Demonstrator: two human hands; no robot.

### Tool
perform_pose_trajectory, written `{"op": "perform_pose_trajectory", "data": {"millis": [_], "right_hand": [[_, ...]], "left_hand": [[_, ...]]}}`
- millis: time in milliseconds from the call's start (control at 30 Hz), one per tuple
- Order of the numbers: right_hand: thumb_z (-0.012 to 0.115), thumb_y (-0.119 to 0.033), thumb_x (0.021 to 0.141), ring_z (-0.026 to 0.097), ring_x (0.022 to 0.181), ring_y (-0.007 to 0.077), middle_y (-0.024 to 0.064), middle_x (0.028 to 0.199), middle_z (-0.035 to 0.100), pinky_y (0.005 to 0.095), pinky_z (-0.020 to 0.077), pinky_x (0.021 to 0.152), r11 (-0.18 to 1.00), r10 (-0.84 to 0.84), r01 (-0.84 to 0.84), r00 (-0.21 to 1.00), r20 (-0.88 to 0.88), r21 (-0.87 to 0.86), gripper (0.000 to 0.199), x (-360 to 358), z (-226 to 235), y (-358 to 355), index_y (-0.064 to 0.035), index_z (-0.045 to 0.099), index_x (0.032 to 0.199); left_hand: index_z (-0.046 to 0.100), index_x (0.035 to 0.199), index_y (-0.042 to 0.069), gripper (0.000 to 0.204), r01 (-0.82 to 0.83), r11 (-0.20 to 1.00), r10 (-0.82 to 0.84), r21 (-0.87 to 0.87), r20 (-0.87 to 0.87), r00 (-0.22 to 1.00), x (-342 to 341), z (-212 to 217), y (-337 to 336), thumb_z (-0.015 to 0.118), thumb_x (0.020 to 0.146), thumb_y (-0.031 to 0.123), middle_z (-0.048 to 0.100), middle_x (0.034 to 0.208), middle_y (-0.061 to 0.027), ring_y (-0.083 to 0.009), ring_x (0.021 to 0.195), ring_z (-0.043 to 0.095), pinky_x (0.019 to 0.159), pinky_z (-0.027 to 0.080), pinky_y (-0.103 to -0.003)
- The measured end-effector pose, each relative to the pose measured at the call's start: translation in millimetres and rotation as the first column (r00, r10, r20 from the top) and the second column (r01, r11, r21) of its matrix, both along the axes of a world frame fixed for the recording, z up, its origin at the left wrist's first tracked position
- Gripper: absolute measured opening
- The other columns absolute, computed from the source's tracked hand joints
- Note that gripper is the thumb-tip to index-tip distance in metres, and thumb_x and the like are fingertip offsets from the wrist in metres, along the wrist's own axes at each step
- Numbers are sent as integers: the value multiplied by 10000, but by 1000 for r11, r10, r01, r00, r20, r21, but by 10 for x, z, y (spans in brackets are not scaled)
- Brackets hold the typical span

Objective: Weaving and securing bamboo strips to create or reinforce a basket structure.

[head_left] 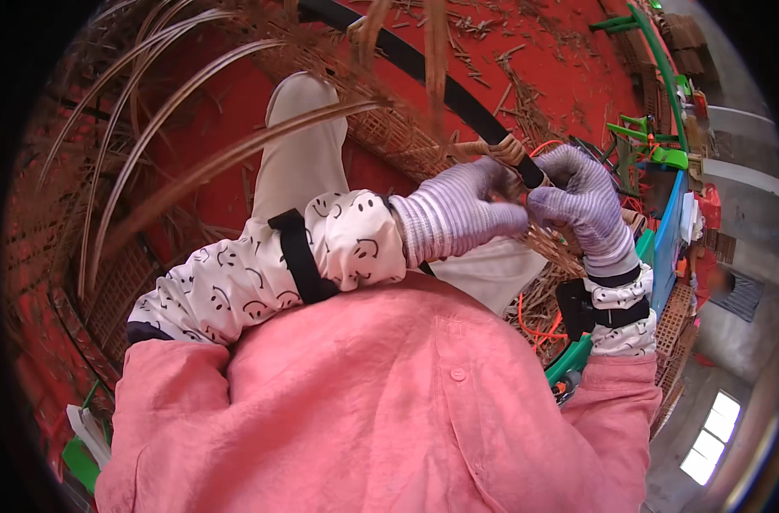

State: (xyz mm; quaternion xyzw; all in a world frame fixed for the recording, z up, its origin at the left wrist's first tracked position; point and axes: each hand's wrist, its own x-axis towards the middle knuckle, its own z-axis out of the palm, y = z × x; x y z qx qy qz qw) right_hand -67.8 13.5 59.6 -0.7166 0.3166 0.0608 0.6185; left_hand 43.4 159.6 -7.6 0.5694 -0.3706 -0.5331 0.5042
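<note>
A dark bar (pixel 415 64) slants down from the top toward my hands, brown strip wrapping (pixel 509 150) wound about it near its lower end. Striped lavender-and-white gloves cover both hands. My left hand (pixel 462 209) is curled at the bar's lower end, its fingertips partly hidden behind the bar and its thumb pointing right. Close by on the right, my right hand (pixel 582 205) has its fingers bent and pinched beside the bar's tip, at a brown weaving strip mostly hidden by the glove. A brown lattice-woven panel (pixel 398 132) adjoins the bar.
Long loose brown strips (pixel 193 81) arch across the upper left. Scraps of strip lie scattered over the red floor (pixel 569 51). A knee in pale trousers (pixel 300 145) rises beside the panel. Green-framed furniture (pixel 663 68), a blue board (pixel 667 239) and orange cord (pixel 535 325) are at right.
</note>
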Motion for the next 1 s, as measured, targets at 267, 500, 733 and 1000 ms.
{"op": "perform_pose_trajectory", "data": {"millis": [267,500,733,1000], "right_hand": [[697,-87,725,514,694,66,5,769,582,231,438,606,973,102,-67,983,150,-222,216,-80,-117,-24,-17,573,888],[735,-254,662,587,641,201,111,729,599,301,472,601,737,272,-78,943,189,-672,351,-141,-190,80,-31,555,864],[745,-187,671,628,797,272,156,868,618,330,499,705,694,72,164,953,294,-701,405,-263,-131,346,-20,528,969],[716,-203,697,612,803,279,148,878,602,337,492,710,553,196,71,957,212,-830,363,-164,-89,362,-23,577,981]], "left_hand": [[524,720,68,203,164,956,13,-244,594,804,-6,368,254,612,790,238,523,546,-91,-235,487,541,452,418,-327],[506,608,94,241,298,909,164,-293,905,392,259,755,-402,632,712,271,522,530,-87,-287,493,547,455,427,-371],[594,793,42,255,269,959,-100,-83,792,602,490,513,-872,676,719,271,582,647,-112,-204,570,579,543,468,-314],[616,824,36,380,223,963,-245,154,844,477,454,547,-1021,668,723,398,599,704,-125,-248,651,588,623,474,-356]]}}
